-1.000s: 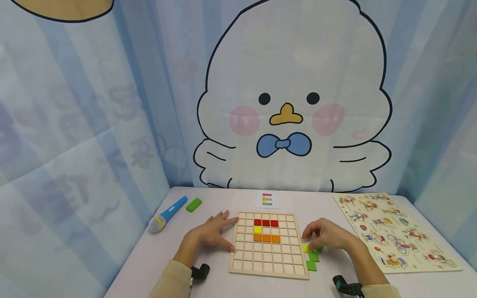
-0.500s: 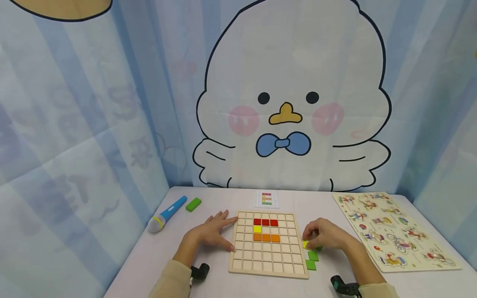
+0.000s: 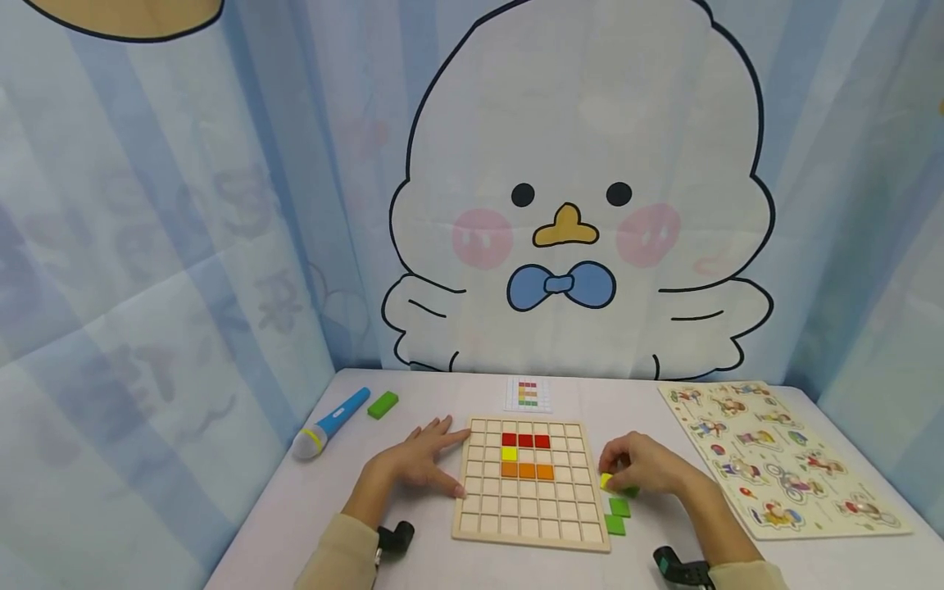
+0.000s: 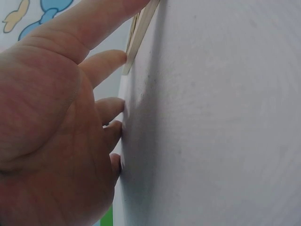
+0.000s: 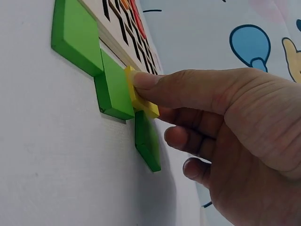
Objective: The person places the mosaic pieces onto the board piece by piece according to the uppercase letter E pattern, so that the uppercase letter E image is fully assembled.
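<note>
A square wooden grid board [image 3: 527,524] lies mid-table, with red tiles [image 3: 526,441], orange tiles [image 3: 527,471] and one yellow tile [image 3: 510,453] in its cells. My left hand [image 3: 415,459] rests beside it with fingers spread, thumb and index finger touching the left edge. To the right of the board, my right hand [image 3: 649,465] pinches another yellow tile [image 5: 146,107] between thumb and fingers. That tile looks tilted in the right wrist view. Several green tiles [image 5: 115,87] lie around it, near the board's right edge.
A small pattern card [image 3: 528,395] lies behind the board. At the left are a blue toy microphone [image 3: 335,422] and a green block [image 3: 383,405]. A wooden picture puzzle [image 3: 782,467] covers the table's right side. A curtain with a cartoon bird hangs behind.
My right fingers have closed on the yellow tile beside the board and shifted it slightly away from me. The left hand has stayed in place.
</note>
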`<state>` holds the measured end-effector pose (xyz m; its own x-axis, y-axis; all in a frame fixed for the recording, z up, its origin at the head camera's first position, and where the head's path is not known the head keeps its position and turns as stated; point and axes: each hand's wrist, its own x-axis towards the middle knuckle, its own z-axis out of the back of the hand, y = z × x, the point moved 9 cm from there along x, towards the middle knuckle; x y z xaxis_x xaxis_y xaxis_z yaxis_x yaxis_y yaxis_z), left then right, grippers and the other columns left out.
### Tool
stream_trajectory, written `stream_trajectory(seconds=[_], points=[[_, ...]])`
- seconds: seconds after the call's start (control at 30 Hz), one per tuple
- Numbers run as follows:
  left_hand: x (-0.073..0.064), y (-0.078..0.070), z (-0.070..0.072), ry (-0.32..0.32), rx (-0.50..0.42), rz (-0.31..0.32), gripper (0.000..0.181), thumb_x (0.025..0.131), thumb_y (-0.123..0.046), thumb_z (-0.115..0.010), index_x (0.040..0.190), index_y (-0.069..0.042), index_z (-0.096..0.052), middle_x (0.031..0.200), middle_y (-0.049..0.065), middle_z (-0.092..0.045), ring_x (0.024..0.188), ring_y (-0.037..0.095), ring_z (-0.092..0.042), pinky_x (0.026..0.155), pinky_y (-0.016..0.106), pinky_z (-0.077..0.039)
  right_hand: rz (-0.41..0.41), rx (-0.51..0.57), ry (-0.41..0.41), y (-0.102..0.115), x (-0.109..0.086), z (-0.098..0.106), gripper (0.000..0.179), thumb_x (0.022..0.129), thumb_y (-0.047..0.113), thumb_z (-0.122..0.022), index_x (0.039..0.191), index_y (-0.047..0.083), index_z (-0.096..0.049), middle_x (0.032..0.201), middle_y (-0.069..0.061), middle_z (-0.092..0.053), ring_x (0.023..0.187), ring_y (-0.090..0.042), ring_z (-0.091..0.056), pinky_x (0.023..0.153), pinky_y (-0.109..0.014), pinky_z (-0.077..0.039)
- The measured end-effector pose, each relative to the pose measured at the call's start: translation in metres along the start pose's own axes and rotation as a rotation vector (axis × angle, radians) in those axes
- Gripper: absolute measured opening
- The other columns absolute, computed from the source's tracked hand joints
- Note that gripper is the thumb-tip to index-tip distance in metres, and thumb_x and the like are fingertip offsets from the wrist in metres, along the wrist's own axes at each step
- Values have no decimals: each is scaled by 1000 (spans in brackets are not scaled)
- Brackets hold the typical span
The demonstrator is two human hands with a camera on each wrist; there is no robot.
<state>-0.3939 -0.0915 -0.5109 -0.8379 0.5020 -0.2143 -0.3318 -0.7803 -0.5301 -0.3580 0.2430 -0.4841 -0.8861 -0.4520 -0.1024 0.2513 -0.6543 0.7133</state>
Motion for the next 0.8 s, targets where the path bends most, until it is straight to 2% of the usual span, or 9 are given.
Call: stream_trajectory(seconds=[0.2,0.37,0.53,0.8], points=[[-1,0,0,2,-6,-1,101,75,-57,-87,161,-34,-39,176,13,-13,164,35,-4,131,59,-3,-19,41,-23,0,5,0,18,85,5,-80,92,6,-64,79,-2,-60,72,-17,-56,59,-25,-46],[-1,0,-1,3,-11,-1,101,75,-56,-87,161,-33,-39,175,13,-14,164,36,-4,131,59,-3,-11,70,-70,2,7,4,11,93,7,-73,102,4,-67,84,-5,-63,71,-19,-61,58,-26,-52],[-1,0,-1,1,-4,-5,101,75,-55,-88,161,-32,-40,175,14,-14,164,36,-5,131,59,-4,36,100,-127,16,8,10,21,95,10,-72,115,2,-71,95,-7,-67,78,-20,-65,65,-26,-58],[-2,-1,0,4,-2,1,101,75,-56,-87,161,-33,-40,175,14,-14,164,36,-5,131,59,-4,77,105,-223,33,14,8,34,94,14,-76,126,3,-71,115,-8,-73,88,-19,-66,76,-20,-57]])
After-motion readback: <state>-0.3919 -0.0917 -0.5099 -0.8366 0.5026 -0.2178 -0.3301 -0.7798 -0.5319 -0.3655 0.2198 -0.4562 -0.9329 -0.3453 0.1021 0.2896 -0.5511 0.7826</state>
